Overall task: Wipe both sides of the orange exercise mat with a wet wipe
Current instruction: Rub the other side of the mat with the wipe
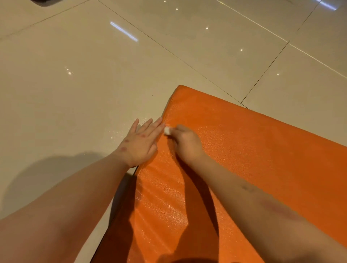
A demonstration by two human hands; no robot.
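Note:
The orange exercise mat lies flat on the tiled floor, filling the lower right of the head view, its far corner near the middle. My right hand grips a small white wet wipe and holds it on the mat's surface close to the left edge. My left hand lies flat with straight fingers, resting on the floor and against the mat's left edge, fingertips next to the wipe. A wet sheen shows on the mat below my hands.
Glossy beige floor tiles with dark grout lines surround the mat. A dark object sits at the top left edge. Ceiling lights reflect in the tiles.

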